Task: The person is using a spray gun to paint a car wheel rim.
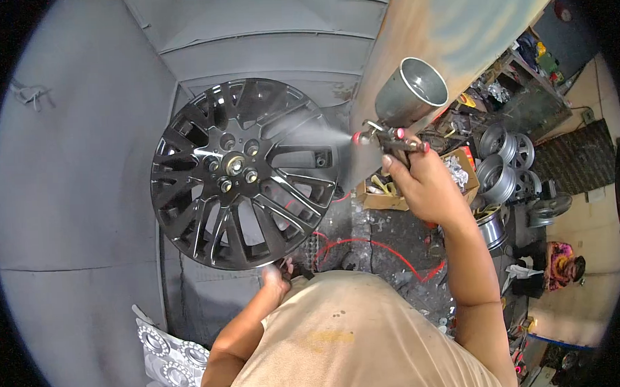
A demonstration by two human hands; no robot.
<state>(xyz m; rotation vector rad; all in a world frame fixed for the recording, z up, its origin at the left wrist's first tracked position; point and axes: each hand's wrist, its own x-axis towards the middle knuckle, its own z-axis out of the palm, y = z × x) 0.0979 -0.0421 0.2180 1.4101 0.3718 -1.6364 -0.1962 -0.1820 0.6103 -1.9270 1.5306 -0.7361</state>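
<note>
A glossy black alloy wheel (234,165) faces up at me, with several spokes and bolt holes around its hub. My right hand (432,182) grips a spray gun (390,137) topped by an open grey metal cup (409,94). A pale mist fans leftward from the nozzle onto the wheel's right-hand spokes. At the wheel's near edge, my left hand (277,280) is closed around something dark, partly hidden by the rim and my shirt; I cannot make out what it is.
Grey walls (70,168) enclose the left and far sides, and a paint-marked panel (447,25) rises at far right. A red hose (373,242) curves over the floor. To the right are a cardboard box (385,199), several silver wheels (497,177) and a person (562,265).
</note>
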